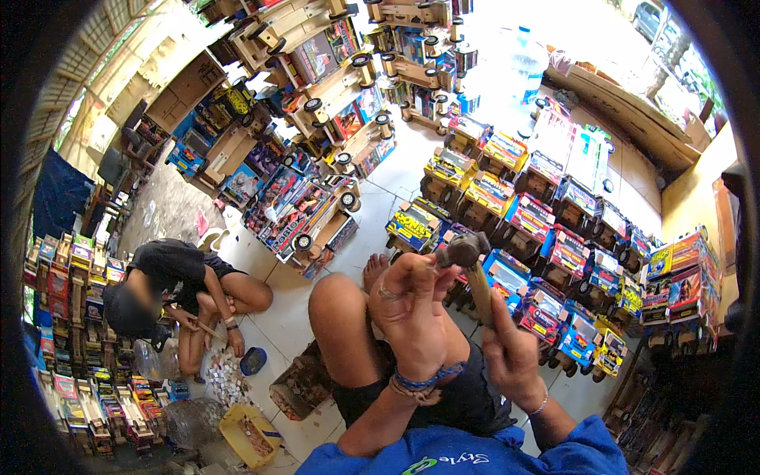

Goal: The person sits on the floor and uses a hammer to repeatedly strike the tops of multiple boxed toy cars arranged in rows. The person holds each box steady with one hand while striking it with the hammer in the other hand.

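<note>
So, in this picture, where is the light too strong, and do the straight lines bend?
Head view: glare washes out the white tiled floor at the top; the rows of colourful wooden toy trucks curve toward the dark round rim; the wooden-handled metal hammer in the right hand looks sharp.

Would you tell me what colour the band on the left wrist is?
The wrist band is blue, above a tan cord, seen best in the head view.
</note>
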`<move>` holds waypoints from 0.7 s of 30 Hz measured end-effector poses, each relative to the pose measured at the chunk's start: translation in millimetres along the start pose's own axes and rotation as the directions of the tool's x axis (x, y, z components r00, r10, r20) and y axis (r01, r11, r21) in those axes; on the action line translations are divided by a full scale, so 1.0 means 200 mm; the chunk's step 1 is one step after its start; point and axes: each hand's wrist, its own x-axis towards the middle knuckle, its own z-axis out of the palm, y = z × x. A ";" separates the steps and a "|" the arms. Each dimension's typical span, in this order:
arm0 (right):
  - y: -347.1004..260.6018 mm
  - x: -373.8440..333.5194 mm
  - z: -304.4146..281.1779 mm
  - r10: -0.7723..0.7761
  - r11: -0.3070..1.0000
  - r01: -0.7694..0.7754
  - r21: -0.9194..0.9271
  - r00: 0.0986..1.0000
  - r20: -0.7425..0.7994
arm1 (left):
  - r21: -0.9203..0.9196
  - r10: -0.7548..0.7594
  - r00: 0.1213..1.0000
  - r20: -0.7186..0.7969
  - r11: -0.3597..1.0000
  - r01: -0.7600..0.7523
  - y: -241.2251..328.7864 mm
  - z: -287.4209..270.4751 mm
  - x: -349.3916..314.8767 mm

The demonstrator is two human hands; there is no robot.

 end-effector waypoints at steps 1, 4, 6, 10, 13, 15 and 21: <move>0.01 0.01 0.00 -0.070 0.994 0.072 -0.082 0.997 0.023 | -0.039 0.008 0.999 0.047 0.999 -0.006 -0.01 0.00 0.01; 0.00 -0.01 -0.03 0.331 0.933 -0.318 0.171 0.942 -0.056 | -0.044 -0.008 0.994 -0.109 0.999 0.003 -0.01 0.01 0.02; -0.01 -0.02 -0.03 0.138 0.981 -0.104 -0.164 0.967 0.214 | -0.078 -0.029 0.997 -0.068 0.997 0.023 -0.02 0.01 0.02; 0.02 0.00 -0.03 0.192 0.951 -0.160 0.266 0.976 -0.100 | -0.080 -0.015 0.996 -0.085 0.997 0.008 -0.01 0.01 0.03; 0.04 0.01 -0.01 -0.025 0.998 0.031 -0.052 0.993 0.118 | -0.130 -0.087 0.993 -0.075 0.989 0.077 -0.02 0.01 0.02; 0.05 0.01 0.00 0.039 0.999 -0.040 0.030 0.998 0.050 | -0.034 -0.049 0.997 -0.067 0.998 0.047 -0.02 0.01 0.03; 0.01 0.01 -0.01 0.154 0.988 -0.154 -0.013 0.982 0.112 | -0.037 -0.052 0.997 -0.049 0.998 0.050 -0.03 0.00 0.02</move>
